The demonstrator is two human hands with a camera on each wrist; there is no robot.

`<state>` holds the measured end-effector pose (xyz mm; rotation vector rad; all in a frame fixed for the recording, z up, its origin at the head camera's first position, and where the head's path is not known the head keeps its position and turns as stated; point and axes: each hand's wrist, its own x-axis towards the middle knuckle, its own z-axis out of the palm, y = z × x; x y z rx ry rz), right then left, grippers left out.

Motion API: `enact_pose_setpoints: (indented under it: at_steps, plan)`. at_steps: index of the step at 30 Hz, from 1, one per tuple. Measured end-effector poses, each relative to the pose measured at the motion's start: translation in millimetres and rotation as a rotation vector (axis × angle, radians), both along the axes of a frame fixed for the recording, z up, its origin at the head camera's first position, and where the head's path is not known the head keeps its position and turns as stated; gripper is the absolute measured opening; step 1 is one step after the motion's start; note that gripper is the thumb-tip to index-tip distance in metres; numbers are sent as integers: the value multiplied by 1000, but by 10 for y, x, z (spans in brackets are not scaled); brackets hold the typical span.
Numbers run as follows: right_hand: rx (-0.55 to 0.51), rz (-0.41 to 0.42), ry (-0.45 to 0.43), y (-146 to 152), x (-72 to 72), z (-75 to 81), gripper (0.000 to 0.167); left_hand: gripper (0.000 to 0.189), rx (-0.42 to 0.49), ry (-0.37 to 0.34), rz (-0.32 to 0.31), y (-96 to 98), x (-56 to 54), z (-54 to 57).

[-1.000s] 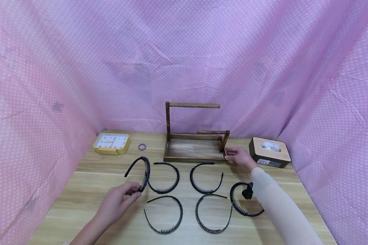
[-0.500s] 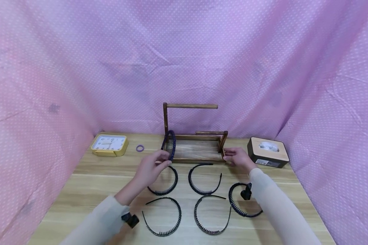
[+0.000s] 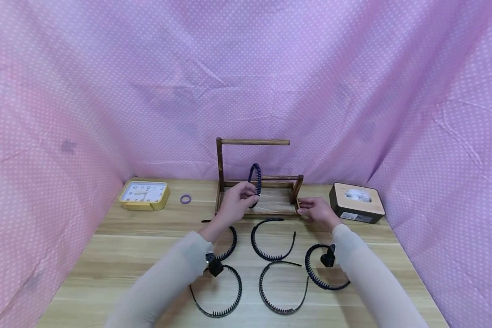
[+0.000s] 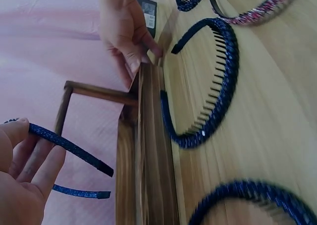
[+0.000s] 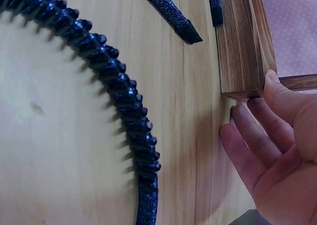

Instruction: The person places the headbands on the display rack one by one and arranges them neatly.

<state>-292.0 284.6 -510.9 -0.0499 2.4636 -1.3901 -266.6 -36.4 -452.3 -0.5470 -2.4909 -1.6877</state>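
Observation:
My left hand (image 3: 238,202) pinches a dark blue toothed headband (image 3: 258,176) between thumb and fingers. It is held upright over the tray of a brown wooden rack (image 3: 219,159), below the long upper bar (image 3: 256,142) and at the free end of the short lower bar (image 3: 279,177). In the left wrist view both tips of this headband (image 4: 81,153) point toward the rack's front wall. My right hand (image 3: 316,210) grips the rack's right end, with its thumb (image 5: 280,93) on the rim and its fingers against the outer side.
Several toothed headbands lie on the wooden table, including a dark blue one (image 3: 254,241) near the rack and a pinkish glittery one (image 4: 265,9). A yellow clock (image 3: 144,196) and purple ring (image 3: 186,199) lie left; a tissue box (image 3: 356,202) stands right. Pink dotted cloth (image 3: 246,82) hangs behind.
My left hand has carried the headband from the table's left side rightward and forward, past the rack's left post to above its tray. My right hand has stayed on the rack's right end.

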Motion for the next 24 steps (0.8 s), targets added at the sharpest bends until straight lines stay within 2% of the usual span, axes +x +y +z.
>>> enact_pose_setpoints:
  at_steps: [8, 17, 20, 24]
  plan:
    - [11, 0, 24, 5, -10, -4, 53, 21, 18, -28, -11, 415, -168, -99]
    - [-22, -9, -4, 17, -32, -16, 53, 20, 141, -123, -3, 810, -194, -198]
    - [-36, -16, -16, 20, -38, -21, 53, 19, 153, -137, 2, 927, -206, -227]
    - [-36, -20, -18, 6, -35, -33, 53, 18, 126, -124, 19, 1029, -238, -272]
